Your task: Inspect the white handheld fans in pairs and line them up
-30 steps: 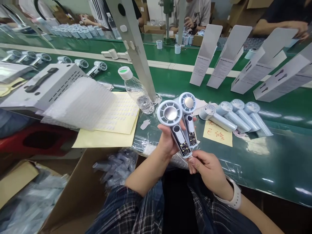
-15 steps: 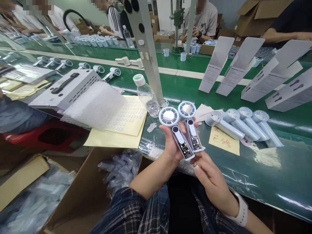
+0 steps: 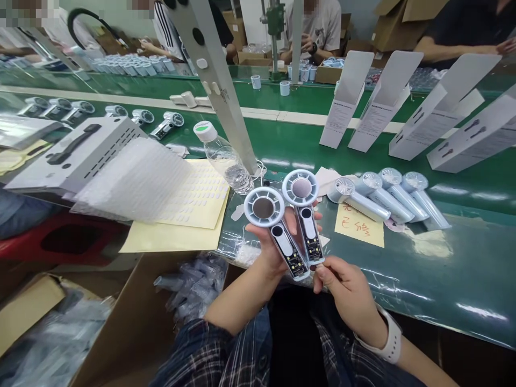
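Two light-blue handheld fans lie side by side in my left hand (image 3: 269, 250), its fingers wrapped behind their handles. The left fan (image 3: 264, 207) and the right fan (image 3: 301, 188) both face up, with round ribbed heads and shiny centre discs. Their handles show bare black circuit boards below a white strip. My right hand (image 3: 349, 287) pinches the bottom end of the right fan's handle with thumb and fingers. What its fingertips touch underneath is partly hidden.
Several wrapped fans (image 3: 368, 207) lie right of my hands beside a yellow note (image 3: 358, 228). White boxes (image 3: 338, 115) stand behind. A water bottle (image 3: 229, 161) and a sticker sheet (image 3: 201, 188) are at left. Below sits a carton (image 3: 116, 328). Co-workers sit across the bench.
The view has shifted, and both fans have tilted, their discs turning from bright to darker. My right hand's fingers have moved up onto the right fan's lower end.
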The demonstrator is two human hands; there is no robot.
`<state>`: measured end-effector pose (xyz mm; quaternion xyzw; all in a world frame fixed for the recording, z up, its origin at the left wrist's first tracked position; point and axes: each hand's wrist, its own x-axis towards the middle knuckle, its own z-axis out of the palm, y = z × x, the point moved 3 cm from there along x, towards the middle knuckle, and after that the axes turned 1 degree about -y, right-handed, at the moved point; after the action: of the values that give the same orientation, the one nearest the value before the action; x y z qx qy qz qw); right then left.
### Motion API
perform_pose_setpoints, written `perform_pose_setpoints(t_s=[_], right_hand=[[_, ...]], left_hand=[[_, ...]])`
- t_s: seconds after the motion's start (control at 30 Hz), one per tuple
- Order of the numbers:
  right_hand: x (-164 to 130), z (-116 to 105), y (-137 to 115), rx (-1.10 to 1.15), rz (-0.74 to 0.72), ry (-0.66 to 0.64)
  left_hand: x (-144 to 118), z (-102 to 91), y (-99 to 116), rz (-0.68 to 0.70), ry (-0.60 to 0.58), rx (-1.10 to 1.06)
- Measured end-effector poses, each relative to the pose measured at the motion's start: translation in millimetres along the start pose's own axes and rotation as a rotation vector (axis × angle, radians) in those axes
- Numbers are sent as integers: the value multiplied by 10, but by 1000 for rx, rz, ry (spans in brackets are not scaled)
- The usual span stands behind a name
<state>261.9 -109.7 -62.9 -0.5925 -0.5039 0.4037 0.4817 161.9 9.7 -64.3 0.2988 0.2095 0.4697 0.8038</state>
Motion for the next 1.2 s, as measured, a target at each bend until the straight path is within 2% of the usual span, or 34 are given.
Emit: perform_pose_setpoints(t_s=[0.07,0.2,0.37,0.47,0.53,0.6,0.67,0.73,0.8,0.87,0.93,1.0,1.07,1.13,1.2], right_hand=[[-28,17,43,51,35,73],[-94,91,117,160,107,137],[-71,127,151,200,150,148],[-30,128,161,146,152,119],[-26,105,132,61,72,108],[-45,50,58,-63,-101,88],[-46,-29,-27,-249,-265,12],[53,-116,-73,-516,-296,-124],[307,-215,-69,-806,-155,-203],[684,-290,-50,-1028,41,-154],[1079,-283,-38,-1145,163,-51],[1368,-199,-31,-1167,190,-21],[1459,-119,-60,-1137,164,-27],[1354,-92,-145,-1082,106,-41],[1139,-84,-257,-831,30,-106]], left_hand=[[-6,3,-4,22,15,35],[-8,20,-50,38,-61,35],[-3,-2,-127,143,-143,-15],[-6,4,-160,128,-142,-10],[-3,18,-136,106,-106,14],[10,17,-48,142,-42,14],[28,-21,81,207,27,-12],[37,-85,205,258,46,-31],[25,-151,279,253,0,-32],[-12,-203,297,199,-62,-25],[-63,-240,286,119,-98,-28],[-111,-272,279,50,-108,-33],[-143,-309,282,1,-114,-42],[-153,-350,284,-25,-120,-45],[-142,-377,271,-25,-132,-43]])
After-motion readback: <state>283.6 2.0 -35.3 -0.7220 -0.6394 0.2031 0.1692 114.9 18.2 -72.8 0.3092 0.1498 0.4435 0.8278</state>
